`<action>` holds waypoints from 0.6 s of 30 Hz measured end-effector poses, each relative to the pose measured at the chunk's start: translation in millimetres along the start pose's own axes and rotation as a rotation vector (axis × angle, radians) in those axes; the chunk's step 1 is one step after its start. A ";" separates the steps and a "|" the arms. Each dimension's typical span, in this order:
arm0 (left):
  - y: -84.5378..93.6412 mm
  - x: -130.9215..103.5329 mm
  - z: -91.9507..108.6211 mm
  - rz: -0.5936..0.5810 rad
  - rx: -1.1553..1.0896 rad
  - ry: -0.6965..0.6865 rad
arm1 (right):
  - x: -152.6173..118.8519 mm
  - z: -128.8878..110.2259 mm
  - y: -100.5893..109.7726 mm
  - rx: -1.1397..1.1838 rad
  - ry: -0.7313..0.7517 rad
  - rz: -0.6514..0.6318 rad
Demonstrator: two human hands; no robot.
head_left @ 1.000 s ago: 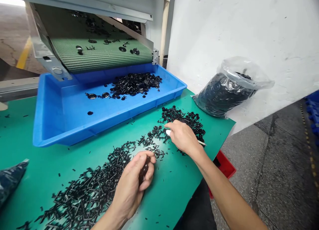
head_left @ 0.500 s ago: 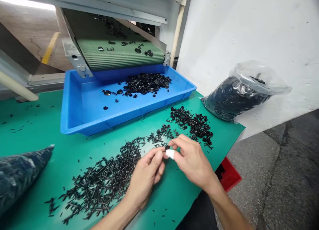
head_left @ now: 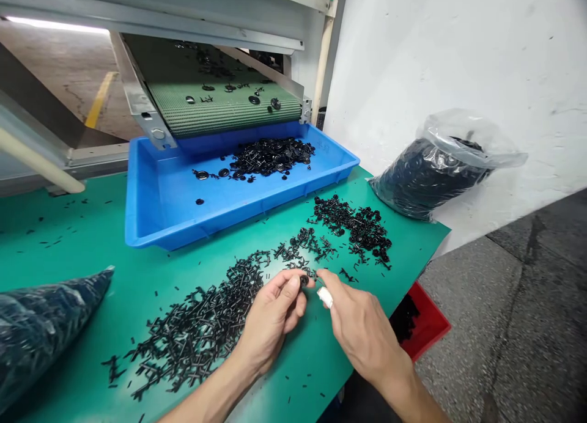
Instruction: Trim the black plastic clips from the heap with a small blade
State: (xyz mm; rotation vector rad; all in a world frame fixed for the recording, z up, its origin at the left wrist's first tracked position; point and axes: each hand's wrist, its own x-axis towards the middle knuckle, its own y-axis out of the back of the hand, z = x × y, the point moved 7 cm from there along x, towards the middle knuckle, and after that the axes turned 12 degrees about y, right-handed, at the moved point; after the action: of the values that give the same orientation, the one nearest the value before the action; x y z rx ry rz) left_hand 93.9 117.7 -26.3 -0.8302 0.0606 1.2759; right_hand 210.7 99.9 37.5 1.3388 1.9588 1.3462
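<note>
Over the green tabletop, my left hand (head_left: 275, 310) is closed, pinching a small round black plastic part (head_left: 304, 280) between thumb and index finger. My right hand (head_left: 362, 325) is just right of it, with a white cover (head_left: 325, 297) on the thumb. Its index finger and thumb are apart, and I make out nothing held between them. Left of my hands spreads a pile of black branched plastic pieces (head_left: 206, 313). Beyond my right hand lies a heap of small round black parts (head_left: 362, 230), with some branched bits beside it.
A blue tray (head_left: 220, 221) holding black parts stands under a green conveyor belt (head_left: 229, 114). Filled plastic bags are at the right (head_left: 426, 172) and left (head_left: 46, 325). A red bin (head_left: 431, 325) is below the table's right edge. The green table (head_left: 293, 374) carries scattered bits.
My right hand has drawn back slightly right and down from the round part, and its fingers have parted. My left hand still holds the part. The view has shifted a little.
</note>
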 end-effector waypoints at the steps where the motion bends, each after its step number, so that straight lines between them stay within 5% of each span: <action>1: 0.7 0.2 -0.4 0.005 0.002 -0.002 | -0.7 -0.1 -2.0 -0.039 -0.005 -0.010; 8: 3.8 -0.3 -3.4 0.053 0.060 0.002 | 1.2 -5.9 -9.4 -0.275 0.042 0.008; 18: 11.0 -1.3 -5.3 0.158 0.243 -0.034 | 1.4 -10.4 -17.0 -0.272 -0.024 0.091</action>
State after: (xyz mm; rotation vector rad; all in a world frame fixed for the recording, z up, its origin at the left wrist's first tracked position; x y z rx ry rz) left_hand 86.1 114.1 -35.1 -0.6027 0.2531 1.3986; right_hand 194.1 94.9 27.5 1.3179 1.6450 1.5670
